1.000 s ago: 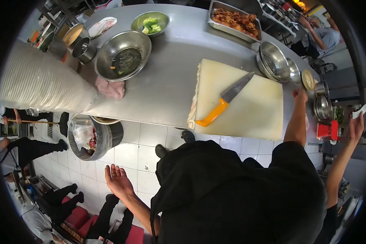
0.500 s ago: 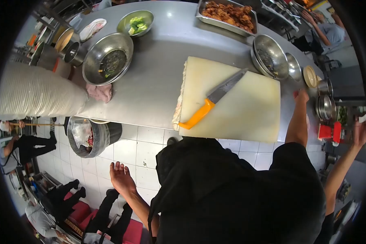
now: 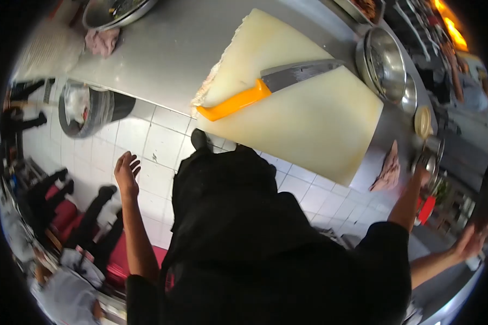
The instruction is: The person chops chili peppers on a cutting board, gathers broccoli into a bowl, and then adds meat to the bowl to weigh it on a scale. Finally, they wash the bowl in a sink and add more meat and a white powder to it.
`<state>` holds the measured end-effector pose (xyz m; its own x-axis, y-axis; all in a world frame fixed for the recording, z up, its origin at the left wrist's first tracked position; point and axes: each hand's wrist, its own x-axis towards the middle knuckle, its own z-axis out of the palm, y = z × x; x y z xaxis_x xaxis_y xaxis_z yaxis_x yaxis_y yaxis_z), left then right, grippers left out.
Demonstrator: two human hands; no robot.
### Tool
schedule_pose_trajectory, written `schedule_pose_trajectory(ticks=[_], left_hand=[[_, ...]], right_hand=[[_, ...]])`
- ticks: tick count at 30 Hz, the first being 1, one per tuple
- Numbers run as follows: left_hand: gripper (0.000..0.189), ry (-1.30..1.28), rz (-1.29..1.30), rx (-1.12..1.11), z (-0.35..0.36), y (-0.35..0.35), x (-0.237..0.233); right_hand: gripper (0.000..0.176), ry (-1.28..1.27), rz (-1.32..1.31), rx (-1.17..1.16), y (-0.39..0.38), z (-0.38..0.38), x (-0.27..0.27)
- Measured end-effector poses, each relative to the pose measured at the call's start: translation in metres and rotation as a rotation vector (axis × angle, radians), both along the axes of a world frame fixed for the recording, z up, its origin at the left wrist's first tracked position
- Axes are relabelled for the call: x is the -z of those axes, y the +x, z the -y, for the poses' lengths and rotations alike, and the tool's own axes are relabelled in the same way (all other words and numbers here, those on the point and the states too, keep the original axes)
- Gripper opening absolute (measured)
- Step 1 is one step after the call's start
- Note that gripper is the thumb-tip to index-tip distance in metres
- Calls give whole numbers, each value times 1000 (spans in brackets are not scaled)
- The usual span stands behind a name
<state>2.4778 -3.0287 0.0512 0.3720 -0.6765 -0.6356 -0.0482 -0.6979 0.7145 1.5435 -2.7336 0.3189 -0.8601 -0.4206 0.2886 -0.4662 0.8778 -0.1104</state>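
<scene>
My left hand [image 3: 128, 174] hangs over the floor tiles at the left, away from the counter, its fingers loosely curled and apart with nothing in them. At the far right my right hand [image 3: 421, 175] reaches to the small steel bowls [image 3: 427, 161], overlapping their near edge; its fingertips are blurred and partly hidden. A pink cloth [image 3: 388, 169] lies on the counter just left of that hand. In front of my body a large knife [image 3: 301, 74] with an orange handle rests on the white cutting board [image 3: 320, 122], a folded cloth edge showing beneath the board's left side.
Nested steel bowls [image 3: 386, 62] stand right of the board, near a cream bowl [image 3: 422, 120]. Another pink cloth [image 3: 102, 41] and a bowl [image 3: 116, 13] are at upper left. Below stands a lined bin [image 3: 87, 111]. A co-worker's arm [image 3: 444, 262] extends at right; others sit lower left.
The view has tilted and swung right. My right hand has moved from the counter by the pink cloth to the small steel bowls. The knife still lies on the board.
</scene>
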Motion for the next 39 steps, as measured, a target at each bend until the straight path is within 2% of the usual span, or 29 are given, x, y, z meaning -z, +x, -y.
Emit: schedule_pose_trajectory(ticks=[1,3,4,6,8,12,16,18,19,21,23,24,26,29,31,35,37,39], left_hand=[[40,26,38,16,-11,-6,5],[43,80,64,89,-33,-16,18],[43,94,84,121,-44,-17,24],[43,110,116,165,-58,-30,32],[44,127,131,182,-67,-37,42],[40,115,181,205,-81,-61,31],[37,83,207,190,-93,-67,27],[38,79,216,168,-99,-64,31],[38,90,224,162,-101,-64,30],[39,67,234,144,-105,-65,31],[40,71,251,140,-104,-68,33],[40,61,253,154,-104,-68,35],[39,59,239,167,-102,-70,41],[37,7,270,166,-100,-76,45],[30,-138,257,173,-106,-57,77],[33,-149,254,-5,-86,-76,24],[31,-233,264,-89,-60,-84,-14],[30,-394,279,-103,-24,-86,-37]], right_hand=[[42,-293,175,-150,32,8,-43],[45,-901,714,-474,102,29,-119],[47,-1078,942,-609,130,36,-148],[52,-1191,1229,-795,174,41,-188],[57,-1203,1253,-883,193,49,-200],[71,-1069,815,-839,205,53,-195],[77,-1085,657,-715,237,55,-179],[56,-928,625,-723,246,48,-174],[52,-852,606,-728,247,39,-173],[68,-931,627,-605,212,-3,-173],[67,-743,1209,-1065,226,26,-148],[59,-854,1092,-726,222,34,-120],[52,-836,794,-472,166,44,-75],[43,-462,190,-255,10,24,-3],[38,-160,-88,-77,-79,-6,29],[30,191,-384,338,-150,-45,67],[29,228,-492,437,-169,-60,84],[30,155,-604,436,-170,-59,96]])
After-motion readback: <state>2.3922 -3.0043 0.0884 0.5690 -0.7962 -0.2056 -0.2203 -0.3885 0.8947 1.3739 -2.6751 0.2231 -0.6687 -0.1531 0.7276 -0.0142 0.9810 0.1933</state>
